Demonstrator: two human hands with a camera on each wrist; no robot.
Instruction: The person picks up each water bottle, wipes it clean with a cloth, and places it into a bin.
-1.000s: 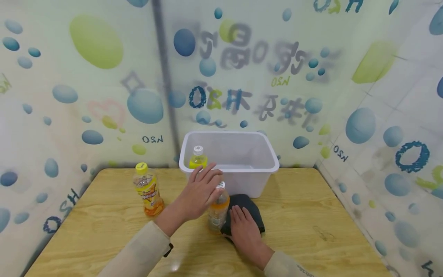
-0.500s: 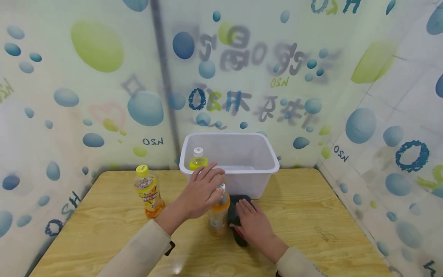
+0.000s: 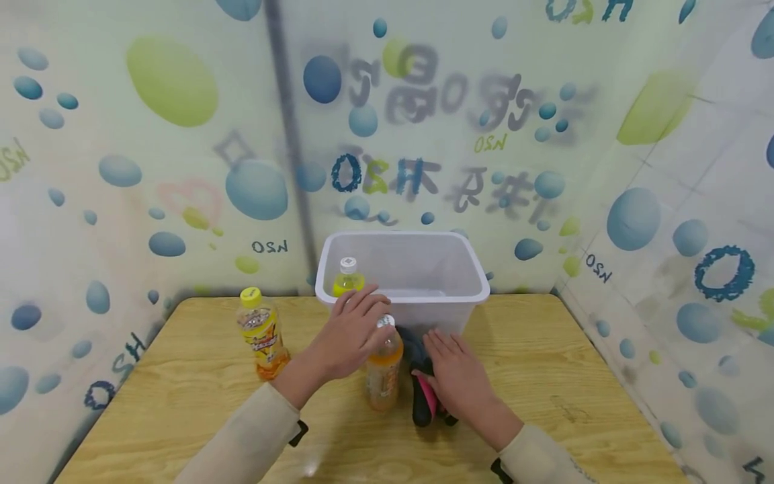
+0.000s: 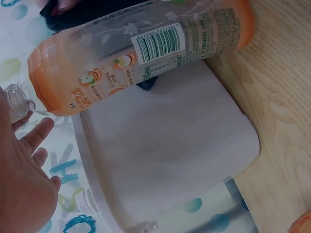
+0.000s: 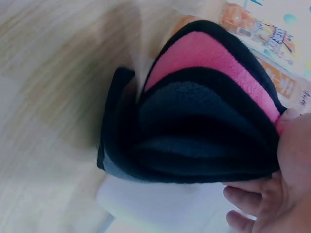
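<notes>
My left hand (image 3: 349, 339) holds an upright clear bottle (image 3: 382, 386) with an orange band by its white-capped top. Its printed label and barcode show up close in the left wrist view, where the fingers lie around the cap and neck. Just right of the bottle, my right hand (image 3: 464, 380) pinches a folded cloth (image 3: 422, 400), dark grey with black edging and a pink face. The right wrist view shows the cloth (image 5: 204, 111) hanging in layered folds, thumb on one side and fingers on the other.
A white plastic bin (image 3: 432, 310) stands behind the hands, with a yellow-green bottle (image 3: 347, 279) inside at the left. A yellow-capped bottle (image 3: 263, 336) with orange liquid stands on the wooden table (image 3: 544, 383) at left. A patterned curtain (image 3: 514, 81) hangs behind.
My right hand has moved right, drawing the cloth from lying flat into folds that show its pink face. The left hand stays at the bottle's top.
</notes>
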